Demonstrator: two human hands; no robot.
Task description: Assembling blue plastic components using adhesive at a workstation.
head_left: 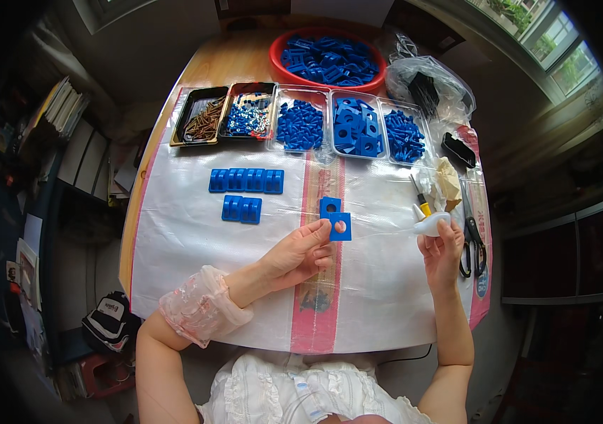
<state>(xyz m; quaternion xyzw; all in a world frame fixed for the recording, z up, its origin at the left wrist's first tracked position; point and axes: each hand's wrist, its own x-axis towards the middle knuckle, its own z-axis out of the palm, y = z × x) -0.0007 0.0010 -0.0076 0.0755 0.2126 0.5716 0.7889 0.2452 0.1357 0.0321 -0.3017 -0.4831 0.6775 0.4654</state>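
Note:
Between the thumb and fingers of my left hand (299, 253) is a square blue plate (346, 235) with a round hole, raised over the middle of the table. Another blue plate with a hole (337, 202) lies just beyond it, partly covered. My right hand (444, 253) is closed on a small white squeeze bottle (430, 225), tilted sideways. A thin, pale line runs from the bottle toward the held plate; whether it is a nozzle or a strand, I cannot tell. To the left sit two rows of blue ridged pieces (246, 181).
Across the back stand trays of brown screws (204, 119), small metal parts (248, 116), blue pegs (300, 126), and blue plates (366, 145). Behind them is a red basin (276, 69) of blue parts. Black scissors (479, 247) and a yellow-handled tool (425, 209) lie at right.

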